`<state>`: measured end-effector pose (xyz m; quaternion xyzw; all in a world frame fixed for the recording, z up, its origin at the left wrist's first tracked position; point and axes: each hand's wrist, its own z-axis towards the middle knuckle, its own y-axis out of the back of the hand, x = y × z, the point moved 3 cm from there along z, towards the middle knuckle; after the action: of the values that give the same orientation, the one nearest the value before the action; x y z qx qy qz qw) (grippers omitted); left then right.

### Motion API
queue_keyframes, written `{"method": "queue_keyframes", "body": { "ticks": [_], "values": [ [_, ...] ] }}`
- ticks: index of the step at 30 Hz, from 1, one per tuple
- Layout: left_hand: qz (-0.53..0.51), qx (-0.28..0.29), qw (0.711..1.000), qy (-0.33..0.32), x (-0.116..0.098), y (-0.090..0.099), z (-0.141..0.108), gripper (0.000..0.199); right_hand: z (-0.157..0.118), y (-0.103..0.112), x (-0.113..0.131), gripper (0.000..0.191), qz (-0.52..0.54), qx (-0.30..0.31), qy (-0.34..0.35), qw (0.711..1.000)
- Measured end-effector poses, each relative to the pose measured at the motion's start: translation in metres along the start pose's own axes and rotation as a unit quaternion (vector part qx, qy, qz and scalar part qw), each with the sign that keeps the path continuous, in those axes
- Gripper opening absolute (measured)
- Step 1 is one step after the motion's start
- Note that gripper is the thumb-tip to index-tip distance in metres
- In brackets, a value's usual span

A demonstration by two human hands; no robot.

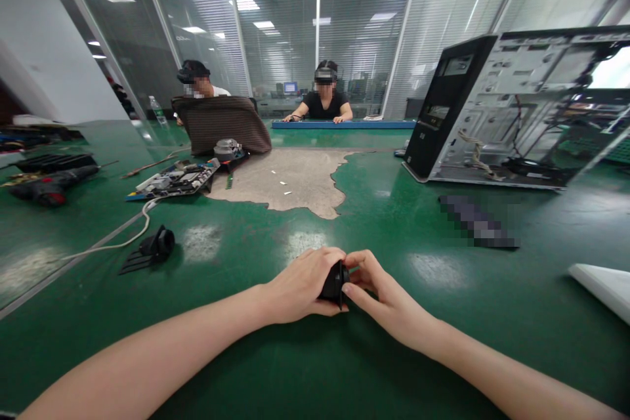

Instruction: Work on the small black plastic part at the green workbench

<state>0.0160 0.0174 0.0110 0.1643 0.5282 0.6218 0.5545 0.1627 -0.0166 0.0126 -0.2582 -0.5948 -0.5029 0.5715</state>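
Observation:
A small black plastic part (333, 284) with a thin flat flange is held between my hands, just above the green table (275, 367). My left hand (302, 279) wraps around its left side, fingers over the top and thumb below. From the right, my right hand (374, 285) pinches the flange side between thumb and fingertips. My palms and fingers hide much of the part, so its exact kind is unclear. Off to the left lies another black plastic piece (156, 245) with a round housing and a slotted flat base.
An open computer case (512, 105) stands at the right, near a blurred dark flat object (475, 220). Leftward lie a circuit board (174, 178), a cable (142, 230) and a power drill (49, 185). A brown-covered object (221, 121) stands farther back. Two people sit across the table.

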Motion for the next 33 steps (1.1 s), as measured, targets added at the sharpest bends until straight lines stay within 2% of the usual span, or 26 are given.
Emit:
{"method": "queue_keyframes", "body": {
  "ticks": [3, 7, 12, 16, 19, 23, 30, 33],
  "values": [
    [0.007, -0.013, 1.0, -0.001, 0.0, -0.001, -0.001, 0.071, -0.002, 0.002, 0.0, 0.02, -0.013, 0.001, 0.024, 1.0],
    [0.023, -0.012, 1.0, 0.015, 0.001, 0.0, 0.0, 0.066, -0.001, 0.004, -0.003, 0.018, -0.017, -0.027, 0.058, 0.998],
    [0.033, -0.005, 0.999, 0.009, 0.001, 0.002, 0.001, 0.064, 0.004, 0.005, -0.008, 0.012, 0.021, -0.046, 0.018, 0.999],
    [0.047, 0.006, 0.999, 0.009, 0.001, 0.002, 0.001, 0.063, 0.005, 0.003, -0.006, 0.02, 0.06, -0.011, -0.025, 0.998],
    [0.049, 0.011, 0.999, 0.016, 0.001, 0.001, 0.002, 0.064, 0.003, 0.002, -0.002, 0.02, 0.065, 0.009, -0.011, 0.998],
    [0.05, 0.012, 0.999, 0.015, 0.001, 0.002, 0.002, 0.065, 0.001, 0.003, -0.003, 0.021, 0.044, -0.011, 0.026, 0.999],
    [0.045, 0.007, 0.999, 0.016, 0.0, 0.003, 0.002, 0.062, 0.004, 0.003, -0.01, 0.02, 0.059, -0.019, -0.016, 0.998],
    [0.048, 0.005, 0.999, 0.012, 0.001, 0.002, 0.002, 0.064, 0.004, 0.003, -0.006, 0.02, 0.054, 0.0, -0.021, 0.998]
  ]
}}
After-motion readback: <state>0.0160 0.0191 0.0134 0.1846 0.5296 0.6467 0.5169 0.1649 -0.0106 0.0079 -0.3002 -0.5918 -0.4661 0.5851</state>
